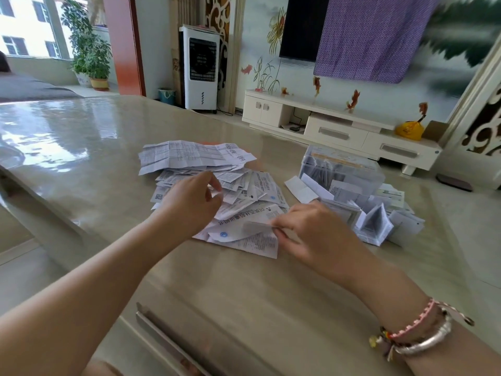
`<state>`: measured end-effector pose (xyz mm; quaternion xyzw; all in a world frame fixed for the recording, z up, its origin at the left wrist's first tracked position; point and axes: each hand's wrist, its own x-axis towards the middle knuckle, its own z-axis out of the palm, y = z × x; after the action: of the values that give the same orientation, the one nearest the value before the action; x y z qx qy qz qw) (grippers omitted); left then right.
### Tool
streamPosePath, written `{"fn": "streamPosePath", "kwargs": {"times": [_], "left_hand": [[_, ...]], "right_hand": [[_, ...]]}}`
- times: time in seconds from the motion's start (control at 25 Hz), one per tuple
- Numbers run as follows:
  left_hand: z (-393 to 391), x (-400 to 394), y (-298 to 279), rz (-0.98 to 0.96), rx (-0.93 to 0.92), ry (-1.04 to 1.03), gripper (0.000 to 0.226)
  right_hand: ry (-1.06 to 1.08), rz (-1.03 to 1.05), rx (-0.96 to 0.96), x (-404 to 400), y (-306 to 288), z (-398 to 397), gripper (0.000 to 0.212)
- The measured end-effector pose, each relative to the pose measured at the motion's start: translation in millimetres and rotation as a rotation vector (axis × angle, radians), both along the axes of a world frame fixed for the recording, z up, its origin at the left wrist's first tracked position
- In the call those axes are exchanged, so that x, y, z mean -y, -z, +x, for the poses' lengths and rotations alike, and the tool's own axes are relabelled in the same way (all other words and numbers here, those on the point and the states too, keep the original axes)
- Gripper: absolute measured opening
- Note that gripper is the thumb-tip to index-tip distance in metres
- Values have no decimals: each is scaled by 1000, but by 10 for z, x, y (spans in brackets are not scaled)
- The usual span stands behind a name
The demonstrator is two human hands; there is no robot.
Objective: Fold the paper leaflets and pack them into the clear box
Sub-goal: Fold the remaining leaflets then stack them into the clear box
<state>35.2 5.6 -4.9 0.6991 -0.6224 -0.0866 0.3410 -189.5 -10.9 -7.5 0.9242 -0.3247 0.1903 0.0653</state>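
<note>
Glossy beige table (pixel 81 147) is filling the near view of a living room, with a white TV cabinet (pixel 336 126) against the painted wall, a dark screen half covered by a purple cloth (pixel 379 36), a white air cooler (pixel 200 66) and potted plants (pixel 89 50) by the window.

On the table a loose heap of unfolded paper leaflets (pixel 206 169) is lying in the middle. To its right a pile of folded leaflets (pixel 374 215) is sitting just in front of the clear box (pixel 344 169), which is standing near the far right of the table and is already holding folded papers upright inside.

The left hand (pixel 189 204) is hovering over the heap, its fingers loosely curled and apart; whether it is gripping a sheet cannot be told. The right hand (pixel 311 229) is pinching the edge of a leaflet (pixel 244 226) at the near side of the heap, thumb and fingertips pressed together on the paper. The right wrist is wearing bracelets (pixel 417 332).
</note>
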Motion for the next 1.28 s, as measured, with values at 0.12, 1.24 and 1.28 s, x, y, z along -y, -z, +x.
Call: {"fn": "streamPosePath", "kwargs": {"times": [0.12,1.24,1.28], "left_hand": [[78,110,42,-72,34,-55,16],[906,52,216,74,70,-393,28],[950,41,224,79,63,-405,28]], "right_hand": [[166,-201,157,152,-156,-18,14],[163,392,-13,1054,-289,1655,55],[151,378,-7,1102,-240,1751,61]]}}
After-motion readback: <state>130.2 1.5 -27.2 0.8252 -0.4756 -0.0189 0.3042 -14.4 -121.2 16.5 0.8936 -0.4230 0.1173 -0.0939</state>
